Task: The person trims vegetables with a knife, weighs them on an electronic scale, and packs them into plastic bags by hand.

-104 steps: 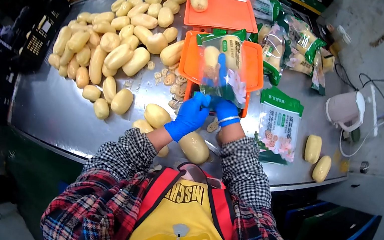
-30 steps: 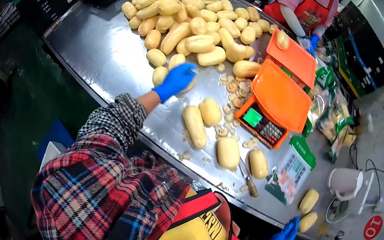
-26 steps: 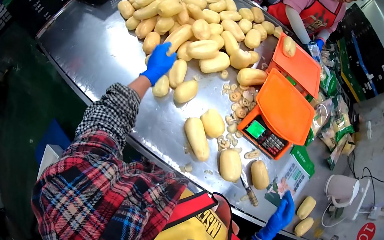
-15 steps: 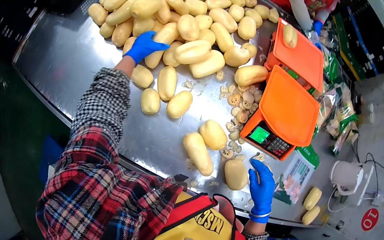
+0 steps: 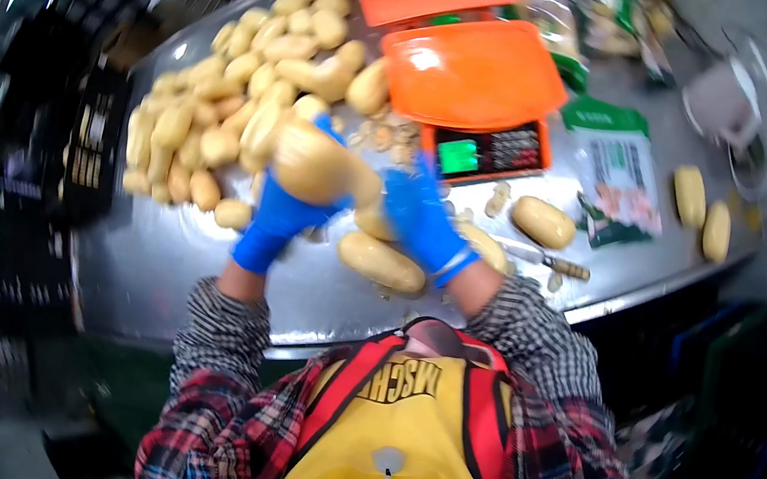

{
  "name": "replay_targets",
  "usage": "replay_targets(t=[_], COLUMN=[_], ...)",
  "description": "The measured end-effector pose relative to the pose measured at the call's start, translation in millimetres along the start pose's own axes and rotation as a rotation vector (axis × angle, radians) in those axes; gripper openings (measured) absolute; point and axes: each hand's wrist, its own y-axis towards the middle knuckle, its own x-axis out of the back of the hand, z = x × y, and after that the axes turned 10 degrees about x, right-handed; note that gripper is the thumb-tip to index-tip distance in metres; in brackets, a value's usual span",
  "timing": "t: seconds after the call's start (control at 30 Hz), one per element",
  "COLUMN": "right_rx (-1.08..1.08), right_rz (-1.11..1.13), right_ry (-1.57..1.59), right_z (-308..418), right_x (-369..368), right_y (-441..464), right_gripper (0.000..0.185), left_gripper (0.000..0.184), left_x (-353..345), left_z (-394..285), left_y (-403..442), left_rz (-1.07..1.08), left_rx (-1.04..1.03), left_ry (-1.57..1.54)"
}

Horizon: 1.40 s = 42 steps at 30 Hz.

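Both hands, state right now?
Left hand: closed around a pale lotus root, holding it up over the table.
Right hand: at the root's near end, blurred; can't tell whether it grips.

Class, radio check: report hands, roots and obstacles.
Left hand gripping pale root. Right hand close by, contact blurred. Knife lying right of both hands.

The steel table [image 5: 194, 279] is being brightly lit, with white glare being thrown back around seven o'clock and off the orange weighing pan [image 5: 477, 73] at twelve. The left glove [image 5: 291, 214] and right glove [image 5: 423, 216] are being smeared by motion; streaks are being drawn at ten, and edges are being bowed into black corners.
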Motion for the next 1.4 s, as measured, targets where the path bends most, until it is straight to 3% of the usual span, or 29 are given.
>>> replay_targets(t=[0.03,0.07,0.1,0.13,0.17,0.2,0.23,0.27,0.3,0.33,0.4,0.47,0.53,0.63,0.73,0.87,0.9,0.93,1.0,1.07,1.1,1.17,1.23,1.4], right_rx=[0.181,0.026,-0.146,-0.66,-0.627,-0.232,0.211,-0.114,-0.457,-0.5,-0.527,-0.403,-0.434,-0.449,-0.373,-0.312,-0.31,-0.306,-0.277,-0.239,-0.198,-0.146,-0.157,-0.121], right_rz=[0.051,0.095,0.102,0.133,-0.094,0.27,0.383,0.355,0.166,0.107,0.12,-0.108,-0.24,-0.135,-0.075,-0.013,0.006,0.026,0.071,0.147,0.196,0.268,0.34,0.569], right_ry=[-0.013,0.237,0.472,0.966,0.834,0.306,-0.248,0.336,0.882,0.824,0.636,0.246,0.281,0.256,0.176,0.192,0.178,0.163,0.125,0.107,0.098,-0.019,-0.095,-0.308], right_z=[-9,9,27,56,40,-18,-74,-17,47,111,102,95,107,134,146,141,141,142,146,145,137,127,121,126], right_x=[-22,-17,-12,21,47,81,114,91,65,46,95,144,175,194,199,212,215,214,209,203,202,195,188,177], right_y=[-2,1,4,8,15,25,34,25,15,-2,-4,-21,-33,-50,-62,-67,-65,-63,-59,-56,-55,-53,-52,-52], right_gripper=[0.053,0.054,0.056,0.058,0.061,0.058,0.055,0.053,0.051,0.058,0.055,0.051,0.05,0.044,0.038,0.037,0.037,0.037,0.036,0.036,0.038,0.038,0.041,0.044], left_gripper=[0.079,0.079,0.082,0.083,0.083,0.083,0.077,0.076,0.075,0.075,0.068,0.059,0.057,0.064,0.067,0.11,0.132,0.135,0.127,0.105,0.081,0.072,0.084,0.091], left_x=[-29,-49,-50,-56,-56,-60,-76,-85,-97,-109,-129,-132,-136,-150,-170,-169,-163,-152,-113,-93,-56,-44,-18,-8], left_z=[-17,-32,-26,-16,-22,-29,-57,-59,-57,-62,-94,-114,-109,-82,-82,-76,-87,-86,-57,-107,-63,-77,-68,-73], left_y=[-1,-2,4,9,20,26,20,23,39,55,86,143,207,269,285,292,289,292,313,270,298,259,249,219], left_rz=[-0.06,-0.133,-0.091,0.024,0.053,0.084,0.01,0.057,0.103,0.139,0.159,0.197,0.088,0.03,0.089,0.17,0.241,0.192,0.004,-0.004,0.019,-0.016,-0.071,-0.164], left_rx=[-0.105,-0.215,-0.237,-0.102,-0.177,-0.235,-0.098,-0.092,-0.104,-0.117,-0.073,-0.182,-0.178,-0.143,-0.024,-0.079,0.069,0.094,0.06,0.193,0.172,0.117,0.322,0.477], left_ry=[0.101,0.193,0.152,0.048,-0.052,-0.157,-0.292,-0.217,-0.154,-0.101,-0.237,-0.09,0.385,0.72,0.867,0.873,0.889,0.915,0.732,0.661,0.537,0.468,0.431,0.455])
